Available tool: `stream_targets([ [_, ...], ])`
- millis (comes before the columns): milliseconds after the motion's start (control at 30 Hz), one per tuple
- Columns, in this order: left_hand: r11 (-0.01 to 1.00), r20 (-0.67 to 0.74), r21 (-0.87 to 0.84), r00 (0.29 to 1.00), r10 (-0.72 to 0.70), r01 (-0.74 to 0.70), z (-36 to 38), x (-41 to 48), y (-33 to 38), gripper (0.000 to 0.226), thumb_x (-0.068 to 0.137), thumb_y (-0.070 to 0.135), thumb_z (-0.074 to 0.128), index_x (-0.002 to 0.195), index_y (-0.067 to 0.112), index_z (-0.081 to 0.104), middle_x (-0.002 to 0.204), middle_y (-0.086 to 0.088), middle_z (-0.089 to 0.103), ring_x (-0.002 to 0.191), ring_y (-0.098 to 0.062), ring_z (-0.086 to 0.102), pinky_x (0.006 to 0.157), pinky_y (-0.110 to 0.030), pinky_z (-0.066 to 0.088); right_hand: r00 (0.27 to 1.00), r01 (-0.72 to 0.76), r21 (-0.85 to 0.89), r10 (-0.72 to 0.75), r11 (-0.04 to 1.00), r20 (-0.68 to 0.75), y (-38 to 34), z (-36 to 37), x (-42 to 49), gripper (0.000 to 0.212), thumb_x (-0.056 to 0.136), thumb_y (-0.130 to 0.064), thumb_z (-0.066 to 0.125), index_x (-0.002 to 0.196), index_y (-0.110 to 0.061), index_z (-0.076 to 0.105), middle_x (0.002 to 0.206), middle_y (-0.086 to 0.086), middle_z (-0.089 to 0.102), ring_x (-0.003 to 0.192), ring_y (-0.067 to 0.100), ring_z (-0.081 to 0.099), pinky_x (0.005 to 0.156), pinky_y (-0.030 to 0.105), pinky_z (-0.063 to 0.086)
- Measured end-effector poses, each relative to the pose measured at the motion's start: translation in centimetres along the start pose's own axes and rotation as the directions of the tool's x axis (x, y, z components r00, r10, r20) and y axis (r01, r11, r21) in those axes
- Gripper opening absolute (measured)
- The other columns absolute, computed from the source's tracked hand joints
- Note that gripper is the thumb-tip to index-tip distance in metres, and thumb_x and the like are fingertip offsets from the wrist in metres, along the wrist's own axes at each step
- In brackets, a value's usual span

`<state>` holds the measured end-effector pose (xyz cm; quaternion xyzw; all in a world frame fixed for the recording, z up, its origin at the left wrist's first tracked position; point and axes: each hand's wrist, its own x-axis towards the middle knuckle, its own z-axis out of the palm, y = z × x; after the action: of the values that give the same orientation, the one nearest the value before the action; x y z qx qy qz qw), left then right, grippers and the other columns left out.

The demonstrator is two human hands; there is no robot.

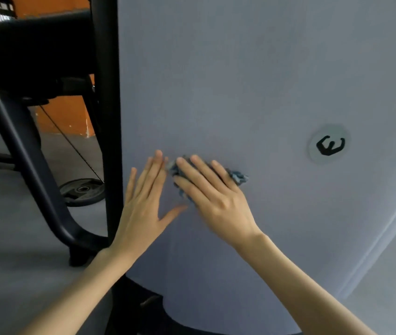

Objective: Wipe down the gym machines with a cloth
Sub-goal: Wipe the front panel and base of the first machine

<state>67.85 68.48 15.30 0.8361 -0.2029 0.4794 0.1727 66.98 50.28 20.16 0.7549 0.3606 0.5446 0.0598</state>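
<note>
Right hand (216, 197) presses a blue cloth (239, 176) flat on the grey machine panel (240, 81); left hand (143, 201) lies open beside it. Wiping seems midway.

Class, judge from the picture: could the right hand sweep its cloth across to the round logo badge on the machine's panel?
Probably yes. The right hand presses the cloth flat on the same grey panel that bears the round badge, up to its right. Only bare panel lies between them.
</note>
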Motion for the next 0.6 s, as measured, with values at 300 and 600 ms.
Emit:
stream_targets([
  [300, 0.933, -0.139, -0.217, 0.937, -0.319, 0.286, 5.0, -7.1, 0.5, 0.073, 0.097, 0.043, 0.048, 0.154, 0.006, 0.022, 0.164, -0.008, 0.013, 0.151, -0.019, 0.013, 0.123, -0.043, 0.010, 0.998, -0.060, -0.047, 0.061, 0.997, 0.020, -3.4, 2.3, -6.0, 0.039, 0.097, -0.001, 0.051, 0.132, -0.015, 0.059, 0.150, 0.003, 0.043, 0.141, 0.021, 0.037, 0.119, 0.037, 0.023],
  [600, 0.772, 0.052, -0.310, 0.821, -0.569, 0.555, 6.4, -12.7, 0.1, 0.093, 0.086, 0.037, 0.070, 0.156, 0.013, 0.014, 0.164, -0.003, 0.010, 0.150, -0.016, 0.012, 0.123, -0.045, 0.005, 0.981, 0.093, -0.011, -0.089, 0.996, 0.173, -5.1, 3.7, -5.1, 0.070, 0.081, 0.012, 0.058, 0.145, -0.012, 0.044, 0.152, 0.004, 0.041, 0.142, 0.022, 0.034, 0.120, 0.036, 0.017],
])
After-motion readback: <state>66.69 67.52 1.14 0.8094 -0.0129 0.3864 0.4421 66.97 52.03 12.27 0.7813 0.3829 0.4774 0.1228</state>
